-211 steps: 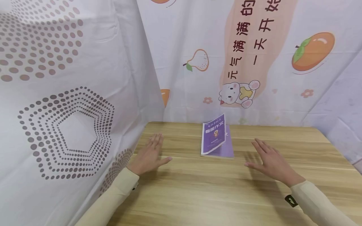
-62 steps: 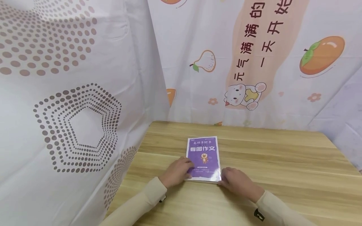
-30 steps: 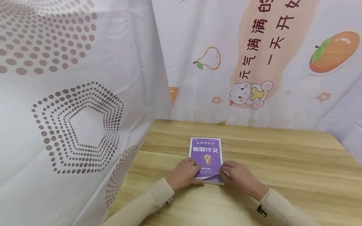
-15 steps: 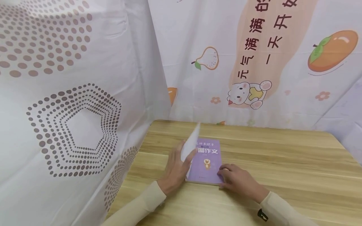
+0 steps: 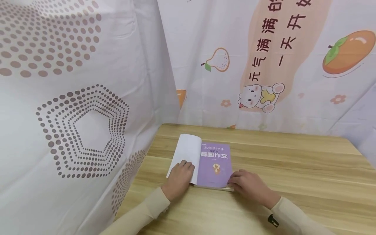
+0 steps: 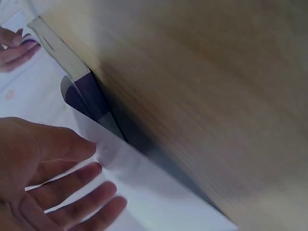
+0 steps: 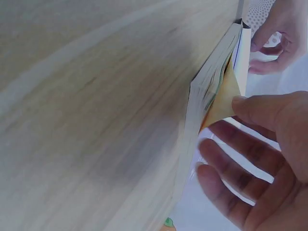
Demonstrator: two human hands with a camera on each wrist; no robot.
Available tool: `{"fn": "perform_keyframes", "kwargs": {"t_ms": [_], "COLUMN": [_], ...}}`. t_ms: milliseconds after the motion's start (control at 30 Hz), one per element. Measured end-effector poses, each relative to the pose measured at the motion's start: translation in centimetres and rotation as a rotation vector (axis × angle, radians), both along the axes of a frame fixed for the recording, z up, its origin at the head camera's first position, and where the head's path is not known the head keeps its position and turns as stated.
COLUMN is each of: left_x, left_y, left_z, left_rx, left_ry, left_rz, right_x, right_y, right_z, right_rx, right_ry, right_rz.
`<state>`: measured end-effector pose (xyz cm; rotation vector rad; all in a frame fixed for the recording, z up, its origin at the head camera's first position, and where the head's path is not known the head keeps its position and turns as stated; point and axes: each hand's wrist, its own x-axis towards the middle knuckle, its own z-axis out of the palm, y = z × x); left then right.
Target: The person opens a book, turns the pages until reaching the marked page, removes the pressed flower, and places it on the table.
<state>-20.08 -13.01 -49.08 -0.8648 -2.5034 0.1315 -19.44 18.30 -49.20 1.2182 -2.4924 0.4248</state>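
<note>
A purple paperback book [image 5: 215, 164] lies on the table with its front cover [image 5: 188, 147] folded over to the left, the white inner side up. My left hand [image 5: 178, 179] rests on that cover. In the left wrist view its fingers [image 6: 79, 180] are spread and fairly straight against the white sheet. At the book's lower right corner, my right hand [image 5: 249, 184] pinches the purple title page. The right wrist view shows the thumb [image 7: 252, 108] under the lifted corner of the page [image 7: 222, 108], its underside yellowish, with the other fingers loosely bent above.
The wood-grain table [image 5: 279, 163] extends around the book. A white curtain with dotted patterns [image 5: 82, 130] hangs close on the left. Behind the table hangs another curtain printed with fruit and a bear [image 5: 259, 98].
The hands drew the book nearer and lifted its cover. The left hand has since turned the cover over leftward and come down on it. The right hand has lifted the title page's corner.
</note>
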Motion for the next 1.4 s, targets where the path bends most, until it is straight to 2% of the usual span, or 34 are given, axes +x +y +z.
{"fn": "perform_keyframes", "kwargs": {"t_ms": [100,200,433,600,733,833,967,1100,1233,1333,1400], "left_x": [-0.2,-0.4,-0.1,0.1,0.0,0.0,0.0,0.0,-0.1,-0.2,-0.2], "left_y": [-0.1,0.0,1.2,2.0,2.1,2.0,1.9,1.7,1.4,1.3,1.2], "left_z": [-0.3,-0.4,-0.8,-1.0,-1.0,-0.8,-0.4,-0.1,0.2,0.3,0.4], "left_rx": [0.064,0.085,0.065,0.02,0.025,0.047,0.118,0.219,0.308,0.303,0.255], "left_ry": [-0.089,-0.156,-0.201,-0.143,-0.086,-0.086,-0.122,-0.094,0.001,0.062,0.069], "left_rz": [-0.037,-0.062,-0.065,-0.058,-0.063,-0.065,-0.046,-0.022,-0.027,-0.013,0.019], "right_x": [0.0,0.0,0.2,0.4,0.6,0.7,0.7,0.7,0.7,0.7,0.7], "right_y": [-0.1,-0.2,-0.3,-0.5,-0.7,-0.7,-0.6,-0.6,-0.5,-0.5,-0.5], "right_z": [0.1,0.0,-0.1,0.4,0.8,0.9,1.1,1.2,1.0,0.7,0.6], "right_rx": [0.001,0.009,-0.024,-0.095,-0.165,-0.183,-0.175,-0.137,-0.095,-0.073,-0.067], "right_ry": [0.001,0.007,0.031,-0.033,-0.106,-0.135,-0.158,-0.111,-0.037,-0.027,-0.026], "right_rz": [-0.005,-0.014,-0.054,-0.126,-0.199,-0.265,-0.328,-0.252,-0.149,-0.127,-0.122]}}
